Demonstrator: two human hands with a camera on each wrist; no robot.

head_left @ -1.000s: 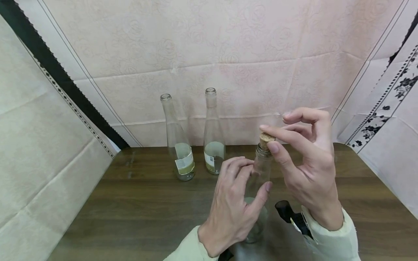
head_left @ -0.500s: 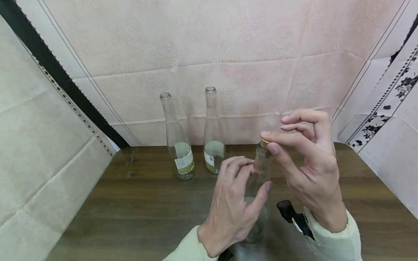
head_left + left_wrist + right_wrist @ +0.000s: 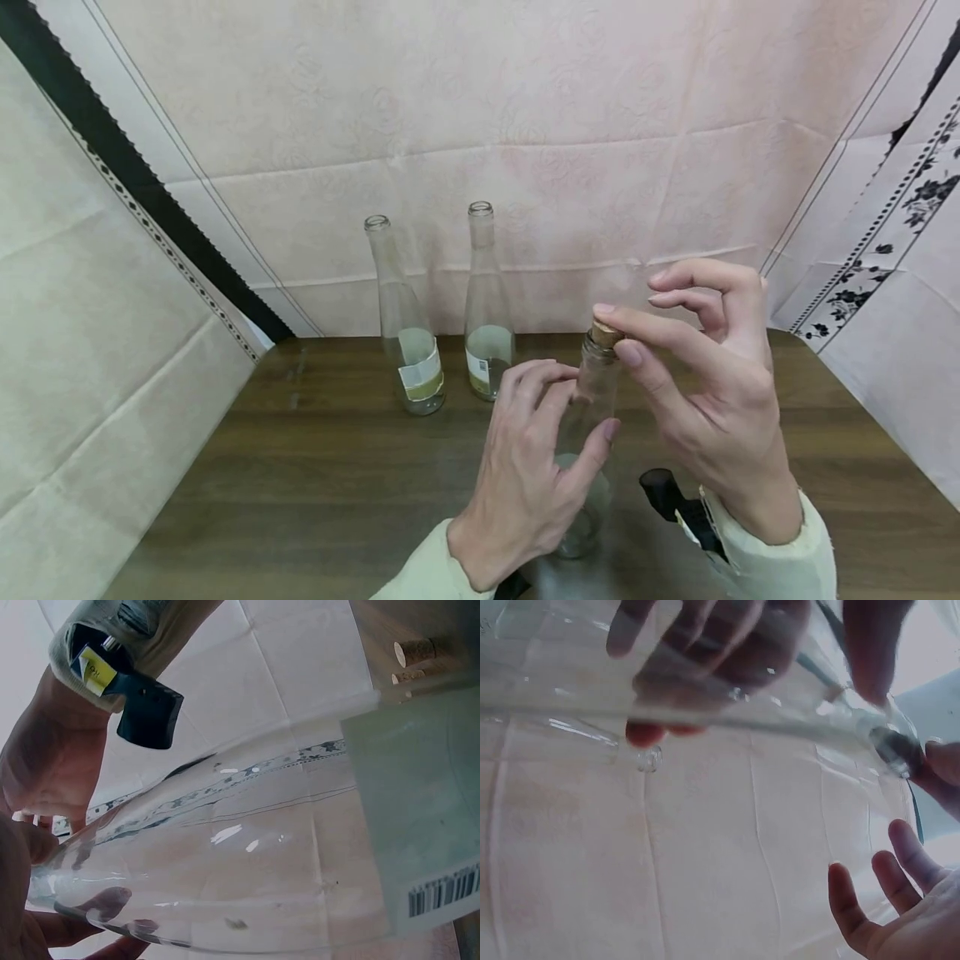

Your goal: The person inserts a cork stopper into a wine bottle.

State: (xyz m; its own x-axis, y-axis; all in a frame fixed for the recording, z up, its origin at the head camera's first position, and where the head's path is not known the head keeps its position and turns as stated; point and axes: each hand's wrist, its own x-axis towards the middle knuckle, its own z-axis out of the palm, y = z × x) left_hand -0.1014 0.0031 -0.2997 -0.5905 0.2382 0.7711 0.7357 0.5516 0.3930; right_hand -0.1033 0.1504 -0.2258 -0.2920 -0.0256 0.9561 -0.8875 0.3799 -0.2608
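Note:
A clear glass bottle (image 3: 597,392) stands upright on the wooden table, with my left hand (image 3: 525,467) wrapped round its upper body. In its mouth sits a cork (image 3: 606,333), partly showing above the rim. My right hand (image 3: 708,383) pinches this cork between thumb and index finger, the other fingers raised and bent away from it. The left wrist view shows the bottle's side (image 3: 247,847) and its pale label (image 3: 420,817) with a barcode. Through the glass in the right wrist view, the fingers of my left hand (image 3: 712,660) lie against the bottle.
Two more clear bottles with labels, one on the left (image 3: 405,325) and one beside it (image 3: 489,325), stand uncorked toward the back of the table (image 3: 337,475). Several loose corks (image 3: 414,652) lie on the table in the left wrist view. Pale cloth (image 3: 525,100) hangs behind.
The cork sits lower in the bottle's mouth than a second ago, and my right hand has come down slightly with it. My left hand keeps its hold on the bottle.

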